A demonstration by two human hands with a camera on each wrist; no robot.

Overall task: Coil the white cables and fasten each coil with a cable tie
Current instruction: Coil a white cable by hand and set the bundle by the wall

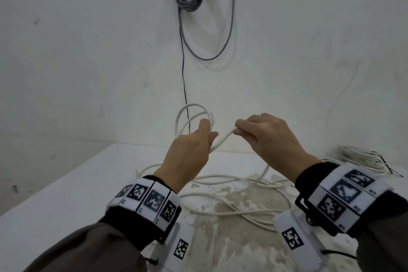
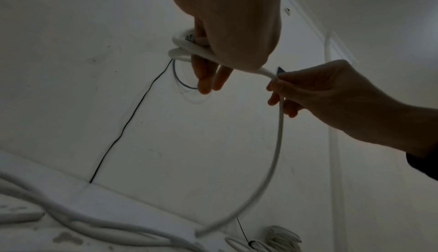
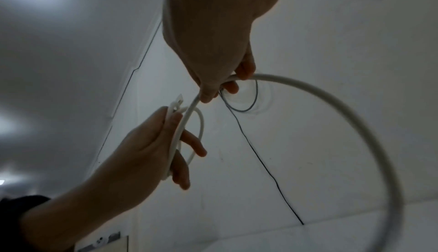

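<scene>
White wall behind; we hold loops (image 1: 194, 117) in our left hand (image 1: 189, 150), while our right hand (image 1: 265, 137) pinches the cable (image 1: 223, 139) running rightward just beside them.

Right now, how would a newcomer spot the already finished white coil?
Follow the table to its far right edge by the wall. The finished coil lies flat there, beyond the right hand. Unlike the loose cable sprawled mid-table, it is tightly bundled and cinched with a black tie.

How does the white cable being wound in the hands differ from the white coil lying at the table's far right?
The white cable is mid-air, gripped by the left hand and right hand, a few loose loops, its tail sprawled on the table. The finished coil rests untouched, tightly bundled, fastened with black ties. Both are white.
</scene>
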